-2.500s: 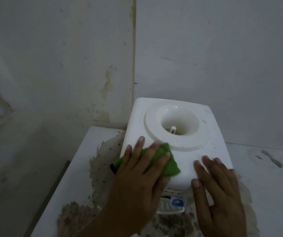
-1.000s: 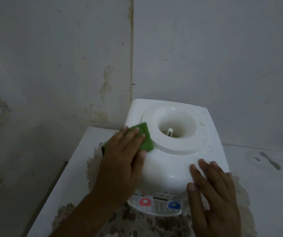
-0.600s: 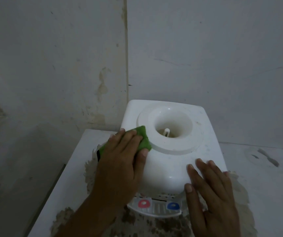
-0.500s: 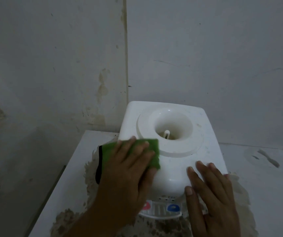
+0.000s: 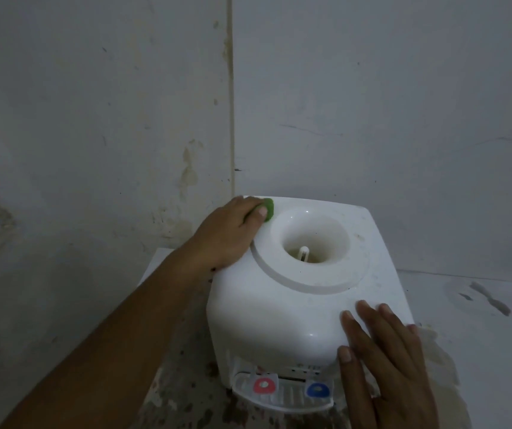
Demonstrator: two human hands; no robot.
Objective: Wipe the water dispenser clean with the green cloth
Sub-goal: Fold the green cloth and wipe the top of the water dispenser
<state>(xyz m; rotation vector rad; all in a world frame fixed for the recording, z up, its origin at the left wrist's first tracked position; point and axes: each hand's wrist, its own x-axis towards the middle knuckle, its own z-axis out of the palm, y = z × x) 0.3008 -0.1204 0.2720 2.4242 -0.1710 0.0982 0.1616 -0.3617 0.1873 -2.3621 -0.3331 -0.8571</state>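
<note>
A white tabletop water dispenser [image 5: 273,317] stands on a stained white counter, its round bottle well facing up with a small white spike inside. My left hand [image 5: 230,233] reaches to the dispenser's far left top corner and presses the green cloth [image 5: 268,209] there; only a small green edge shows past my fingers. My right hand [image 5: 384,351] lies flat, fingers spread, on the near right corner of the dispenser's top, holding nothing. A red tap [image 5: 264,386] and a blue tap [image 5: 317,390] sit above the drip tray at the front.
The counter [image 5: 480,342] has peeling, dirty patches around the dispenser's base. Two grey walls meet in a corner [image 5: 232,119] just behind the dispenser. The counter's left edge drops away beside my left forearm.
My left hand has carried the green cloth from the near left of the top back to the far left corner. My right hand has stayed on the near right corner.
</note>
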